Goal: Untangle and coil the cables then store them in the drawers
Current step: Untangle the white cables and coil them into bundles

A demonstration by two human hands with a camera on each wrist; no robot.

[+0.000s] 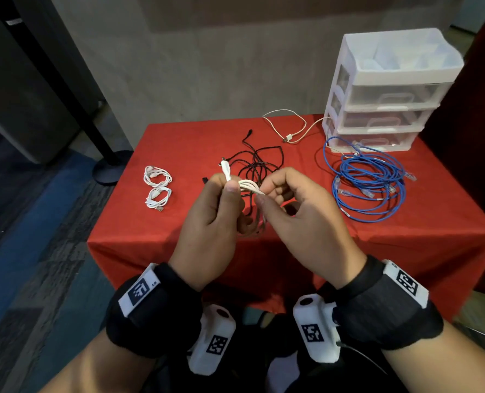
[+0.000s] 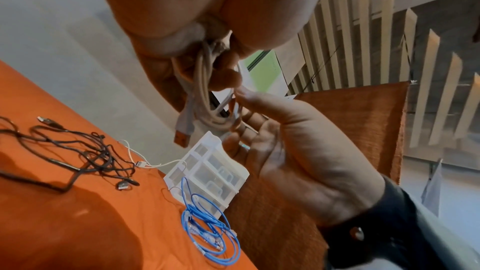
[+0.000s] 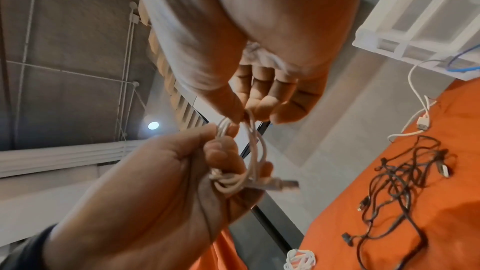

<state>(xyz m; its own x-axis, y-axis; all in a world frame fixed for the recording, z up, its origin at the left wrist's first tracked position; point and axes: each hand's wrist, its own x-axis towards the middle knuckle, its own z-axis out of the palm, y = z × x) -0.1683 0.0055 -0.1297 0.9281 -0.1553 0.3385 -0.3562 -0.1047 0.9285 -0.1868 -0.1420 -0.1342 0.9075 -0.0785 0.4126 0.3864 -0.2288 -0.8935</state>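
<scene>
White cable (image 1: 247, 186) coiled in small loops, raised above desk (image 1: 405, 236). Left hand (image 1: 210, 219) fingers (image 1: 231, 188) curled round coil; right hand (image 1: 301, 211) fingertips (image 1: 261, 200) pinching one strand. Beyond fingers: black cables (image 1: 258, 163); right of fingers: blue cables (image 1: 369, 182), drawers (image 1: 388, 89).

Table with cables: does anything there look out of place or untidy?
Yes. The black cable lies in a tangle mid-table, and a loose white cable trails uncoiled beside the drawers. Two white coils at the left lie neat. No damage shows.
</scene>
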